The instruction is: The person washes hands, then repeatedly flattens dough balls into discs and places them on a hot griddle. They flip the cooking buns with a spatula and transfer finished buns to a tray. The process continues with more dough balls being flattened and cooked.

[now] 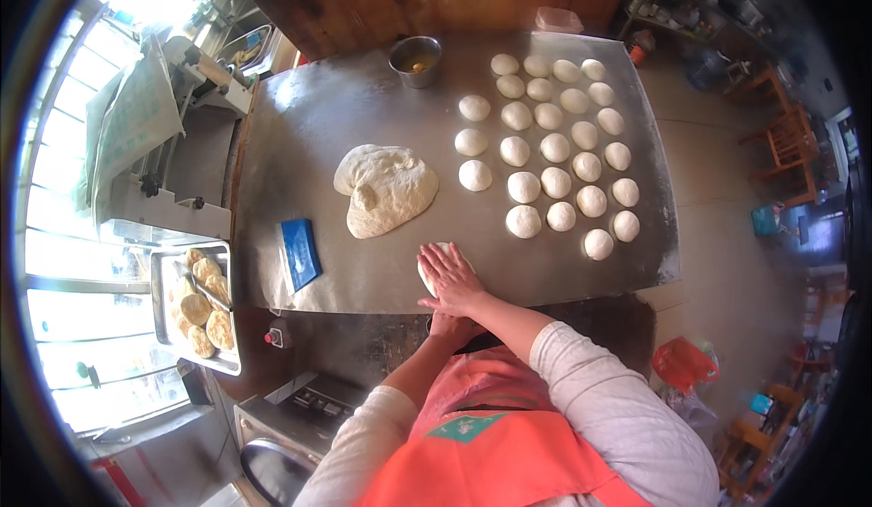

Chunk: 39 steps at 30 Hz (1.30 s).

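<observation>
My right hand (449, 279) lies flat, fingers extended, over a piece of dough (427, 277) near the front edge of the metal worktop. Just below it, by the table edge, is my left hand (451, 326), its fingers largely hidden under the right hand. Beyond them sits a large mass of dough (395, 190). Rows of round dough balls (548, 116) cover the right part of the worktop. To the left lies a dough scraper with a blue handle (300, 255).
A metal bowl (415, 63) stands at the worktop's far edge (463, 42). At left are a dough-working machine (170, 200) and a metal tray (230, 268) of browned flatbreads with tongs. A clear plastic container (558, 20) sits beyond the far edge.
</observation>
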### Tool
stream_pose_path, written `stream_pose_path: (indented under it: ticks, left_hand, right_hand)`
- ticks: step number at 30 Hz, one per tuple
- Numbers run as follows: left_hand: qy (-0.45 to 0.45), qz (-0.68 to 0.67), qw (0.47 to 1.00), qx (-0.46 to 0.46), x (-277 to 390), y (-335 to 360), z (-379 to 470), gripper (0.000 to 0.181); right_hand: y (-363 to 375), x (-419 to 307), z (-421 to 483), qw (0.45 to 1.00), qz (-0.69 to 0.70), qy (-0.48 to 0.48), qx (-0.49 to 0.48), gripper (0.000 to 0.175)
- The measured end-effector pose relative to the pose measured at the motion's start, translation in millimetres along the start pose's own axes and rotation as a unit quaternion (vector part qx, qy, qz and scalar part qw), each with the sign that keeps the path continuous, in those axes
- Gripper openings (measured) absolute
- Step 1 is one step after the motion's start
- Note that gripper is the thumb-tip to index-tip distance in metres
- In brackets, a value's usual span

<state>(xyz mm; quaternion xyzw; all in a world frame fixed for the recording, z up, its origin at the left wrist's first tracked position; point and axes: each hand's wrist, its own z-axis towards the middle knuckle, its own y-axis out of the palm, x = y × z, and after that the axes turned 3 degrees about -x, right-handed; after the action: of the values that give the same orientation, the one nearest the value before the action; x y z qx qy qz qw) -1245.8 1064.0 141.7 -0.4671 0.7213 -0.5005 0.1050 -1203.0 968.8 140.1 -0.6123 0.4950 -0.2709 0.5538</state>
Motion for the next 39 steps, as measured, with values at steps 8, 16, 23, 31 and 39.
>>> stream_pose_path:
  ticks: [8,16,23,31,39]
  left_hand:
    - [-0.084,-0.028,0.987,0.135,-36,3,-15,0.11]
    - [-0.049,-0.07,0.972,0.218,-11,-14,28,0.114]
    - [-0.049,-0.024,0.976,0.211,-6,-7,37,0.112]
    - [-0.063,-0.048,0.979,0.186,20,-2,22,0.108]
    - [0.081,0.01,0.986,0.146,101,-26,101,0.108]
  right_hand:
    - [10,63,-18,0.996,-0.022,-0.073,0.047,0.098]
    - [-11,130,-62,0.959,0.069,0.178,0.211,0.079]
    - [-6,154,-40,0.884,0.25,0.214,0.332,0.054]
    - [6,92,-119,0.886,0.34,0.162,0.27,0.061]
    - [-2,121,-231,0.888,0.322,0.21,0.251,0.047]
